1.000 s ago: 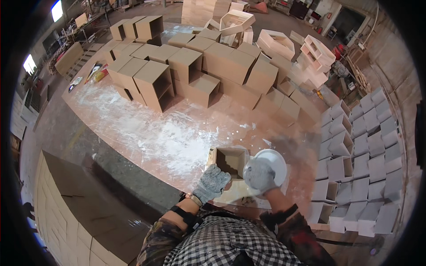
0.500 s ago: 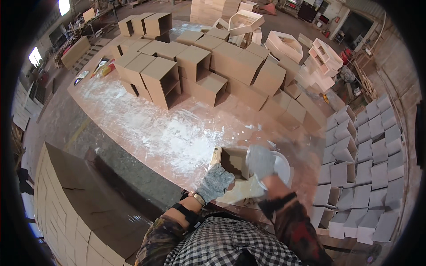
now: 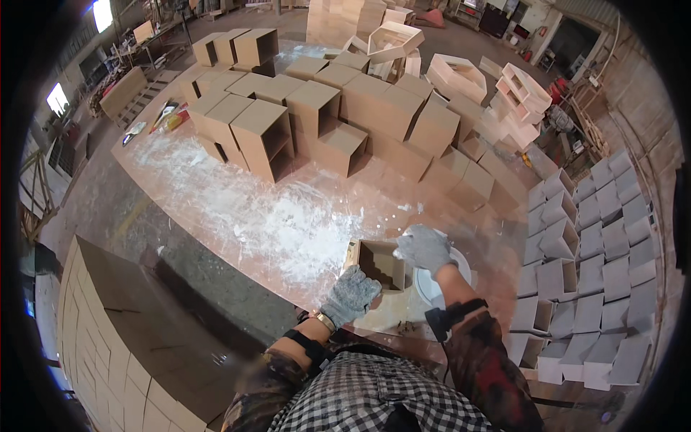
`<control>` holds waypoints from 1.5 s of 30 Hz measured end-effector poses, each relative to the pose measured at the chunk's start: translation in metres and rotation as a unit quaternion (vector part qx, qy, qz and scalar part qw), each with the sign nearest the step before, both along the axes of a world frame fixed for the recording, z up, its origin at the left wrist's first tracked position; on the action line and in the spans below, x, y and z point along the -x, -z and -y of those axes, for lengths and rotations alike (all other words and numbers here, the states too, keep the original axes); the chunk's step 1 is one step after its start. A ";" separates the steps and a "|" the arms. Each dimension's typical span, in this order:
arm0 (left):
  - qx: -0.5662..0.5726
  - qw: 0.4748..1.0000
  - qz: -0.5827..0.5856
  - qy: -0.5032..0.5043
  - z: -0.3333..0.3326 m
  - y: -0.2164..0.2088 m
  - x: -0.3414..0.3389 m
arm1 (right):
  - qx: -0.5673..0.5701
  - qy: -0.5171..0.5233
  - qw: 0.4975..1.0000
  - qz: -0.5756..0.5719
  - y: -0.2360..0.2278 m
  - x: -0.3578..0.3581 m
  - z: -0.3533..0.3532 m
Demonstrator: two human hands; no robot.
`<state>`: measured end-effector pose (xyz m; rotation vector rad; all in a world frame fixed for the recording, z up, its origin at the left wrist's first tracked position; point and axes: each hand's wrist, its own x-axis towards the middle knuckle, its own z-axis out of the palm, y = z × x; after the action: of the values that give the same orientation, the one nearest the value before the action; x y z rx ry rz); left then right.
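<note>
A small brown open-topped box (image 3: 379,265) of board stands on the worktable in front of me. My left hand (image 3: 350,294), in a grey knitted glove, is closed over its near left edge and holds it. My right hand (image 3: 425,248), gloved alike, is closed at the box's far right corner; what its fingers hold, if anything, is hidden. Under the right hand and wrist, beside the box, sits a round white container (image 3: 429,289), partly covered by them. Smeared pale material lies on the board around the box.
White powder (image 3: 281,216) coats much of the worktable (image 3: 432,223). Brown boxes (image 3: 317,108) are stacked across its far side, with pale wooden frames (image 3: 457,75) behind. Rows of grey-white boxes (image 3: 590,281) stand to the right. More stacked brown board (image 3: 115,338) rises at the left.
My right hand has moved a little away from me along the box's right side. My left hand and the box stay in place.
</note>
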<state>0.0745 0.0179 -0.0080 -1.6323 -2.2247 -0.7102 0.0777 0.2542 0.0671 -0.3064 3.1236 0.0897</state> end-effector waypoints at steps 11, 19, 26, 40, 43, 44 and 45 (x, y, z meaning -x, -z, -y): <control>-0.035 0.999 0.028 -0.011 0.003 0.009 -0.003 | 0.160 0.057 0.978 -0.118 0.023 -0.083 0.031; -0.016 1.000 0.024 0.005 0.000 0.003 -0.001 | 0.050 0.041 0.984 -0.167 0.013 -0.025 0.025; 0.015 1.000 0.022 -0.011 0.001 0.013 -0.001 | 0.046 0.025 0.997 -0.054 0.000 -0.091 0.059; 0.018 1.000 0.001 -0.012 0.003 0.010 -0.001 | -0.020 0.062 0.995 0.069 0.014 -0.072 0.026; 0.005 1.000 0.014 -0.004 0.001 0.012 0.000 | 0.160 0.036 0.983 -0.082 0.019 -0.112 0.032; -0.001 1.000 -0.011 -0.005 0.000 0.012 0.001 | 0.109 0.007 0.993 -0.047 0.015 -0.111 0.030; -0.005 0.999 -0.033 -0.003 0.000 0.012 0.000 | 0.059 -0.018 0.998 -0.010 0.009 -0.108 0.031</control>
<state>0.0741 0.0176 -0.0202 -1.6199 -2.1751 -0.6554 0.1862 0.2228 0.0581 -0.3653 3.1508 -0.0937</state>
